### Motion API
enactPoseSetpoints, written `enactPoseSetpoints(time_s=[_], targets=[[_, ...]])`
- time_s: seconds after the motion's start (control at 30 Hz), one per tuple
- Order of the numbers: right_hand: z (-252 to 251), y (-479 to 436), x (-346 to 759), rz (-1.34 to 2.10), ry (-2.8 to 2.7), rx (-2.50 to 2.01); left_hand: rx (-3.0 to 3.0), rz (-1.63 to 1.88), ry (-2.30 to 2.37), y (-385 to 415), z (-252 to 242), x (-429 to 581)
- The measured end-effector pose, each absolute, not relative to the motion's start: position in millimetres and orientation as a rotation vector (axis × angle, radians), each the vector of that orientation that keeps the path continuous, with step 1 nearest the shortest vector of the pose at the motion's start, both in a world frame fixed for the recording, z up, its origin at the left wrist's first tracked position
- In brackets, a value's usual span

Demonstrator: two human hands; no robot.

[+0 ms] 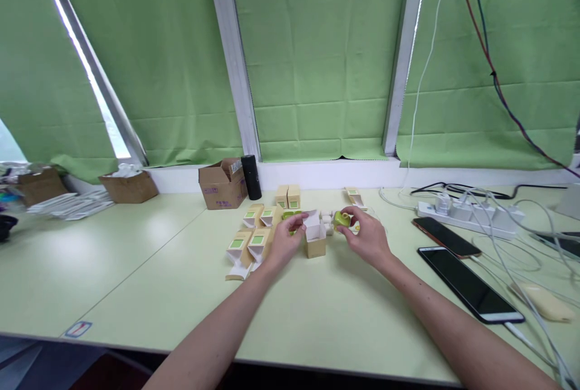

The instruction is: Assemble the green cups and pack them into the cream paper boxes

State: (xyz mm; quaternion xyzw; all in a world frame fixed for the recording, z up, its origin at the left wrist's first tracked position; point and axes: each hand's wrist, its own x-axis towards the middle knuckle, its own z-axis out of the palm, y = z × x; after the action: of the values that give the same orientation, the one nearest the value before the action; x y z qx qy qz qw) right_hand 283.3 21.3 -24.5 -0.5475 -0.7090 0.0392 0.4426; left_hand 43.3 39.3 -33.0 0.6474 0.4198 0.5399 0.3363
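My left hand [286, 239] is closed at the left side of a small tan cardboard box [316, 249], its fingers at the raised white flap. The box stands upright on the table with its top open. Just to the right, my right hand [369, 237] pinches a small green rounded object [341, 219] with a pale spot, held apart from the box. Small white items [327, 221] lie behind, between the hands. Green pieces [290, 214] show partly behind my left fingers. Several open tan boxes [238, 245] with green labels lie left of my left hand.
Two closed tan boxes [288, 196] stand farther back, near a brown carton [223, 184] and a black cylinder [251, 177]. Another small box [354, 197] lies back right. Phones [469, 284], a power strip [469, 219] and tangled cables occupy the right side.
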Motion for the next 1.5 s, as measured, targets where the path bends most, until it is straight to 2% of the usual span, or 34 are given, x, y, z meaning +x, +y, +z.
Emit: enactPoseSetpoints(time_s=[0.2,0.47,1.5], targets=[[-18,12,274,0.176,-1.602,-0.988,1.613,1.347,0.998,37,-33,46],[-20,-1,260,0.289,-1.742,-0.837,1.625,1.302,0.897,31,-31,52],[-16,-2,266,0.177,-2.077,-1.071,1.580,1.284,0.898,37,-36,48]])
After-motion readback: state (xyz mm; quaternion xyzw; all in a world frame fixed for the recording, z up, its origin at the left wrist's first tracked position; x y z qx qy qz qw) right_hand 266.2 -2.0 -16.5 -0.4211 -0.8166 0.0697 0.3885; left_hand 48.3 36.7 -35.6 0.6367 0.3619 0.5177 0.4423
